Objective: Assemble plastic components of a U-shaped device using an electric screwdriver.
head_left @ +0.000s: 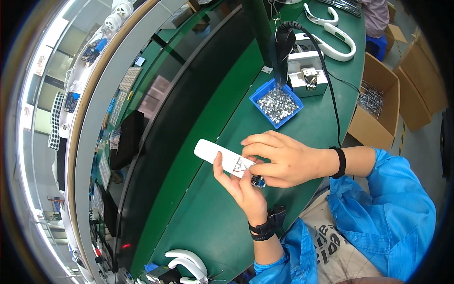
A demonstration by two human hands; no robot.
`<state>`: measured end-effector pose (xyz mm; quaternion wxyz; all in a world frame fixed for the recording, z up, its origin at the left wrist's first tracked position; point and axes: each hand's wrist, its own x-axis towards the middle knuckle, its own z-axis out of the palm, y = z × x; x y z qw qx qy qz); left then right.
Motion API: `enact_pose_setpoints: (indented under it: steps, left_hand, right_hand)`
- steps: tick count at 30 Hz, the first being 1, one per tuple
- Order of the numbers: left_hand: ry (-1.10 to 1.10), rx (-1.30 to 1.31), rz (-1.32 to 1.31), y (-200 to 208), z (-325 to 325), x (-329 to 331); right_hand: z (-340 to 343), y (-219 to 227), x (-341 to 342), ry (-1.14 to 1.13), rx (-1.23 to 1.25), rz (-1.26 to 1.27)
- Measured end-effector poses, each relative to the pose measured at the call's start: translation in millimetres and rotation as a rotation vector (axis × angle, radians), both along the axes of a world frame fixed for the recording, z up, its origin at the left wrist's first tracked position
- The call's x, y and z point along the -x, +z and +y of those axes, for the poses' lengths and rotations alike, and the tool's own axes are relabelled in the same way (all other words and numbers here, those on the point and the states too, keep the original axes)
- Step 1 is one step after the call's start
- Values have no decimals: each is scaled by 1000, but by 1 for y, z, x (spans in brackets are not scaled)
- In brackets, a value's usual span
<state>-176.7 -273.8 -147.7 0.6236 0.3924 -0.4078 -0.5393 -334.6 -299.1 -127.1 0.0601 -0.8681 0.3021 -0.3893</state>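
A long white plastic casing (218, 154) with a rounded far end lies in my left hand (245, 195), which closes round it with the thumb along its side. Its near end is uncovered and shows thin wires. Next to that end, a small dark electronic part (257, 181) sits between my two hands. My right hand (286, 160) reaches in from the right, fingers bent and pressed together over the wired end. What its fingertips pinch is hidden.
Beyond my hands stands a blue bin (264, 113) of small metal pieces, beside a metal fixture (308, 78). A black corded tool (281, 57) hangs over the bin. White curved parts (341, 43) lie farther off. A dark conveyor belt (153, 137) runs left; an open carton (378, 127) stands right.
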Motion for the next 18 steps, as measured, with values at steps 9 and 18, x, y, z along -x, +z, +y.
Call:
enact_pose_setpoints:
  steps: [9, 18]
  left_hand:
    - [14, 47, 112, -6, -3, -1]
    - [109, 25, 100, 12, 6, -4]
  right_hand:
    - [9, 3, -14, -108, -10, 64]
    - [18, -11, 10, -84, -188, -387]
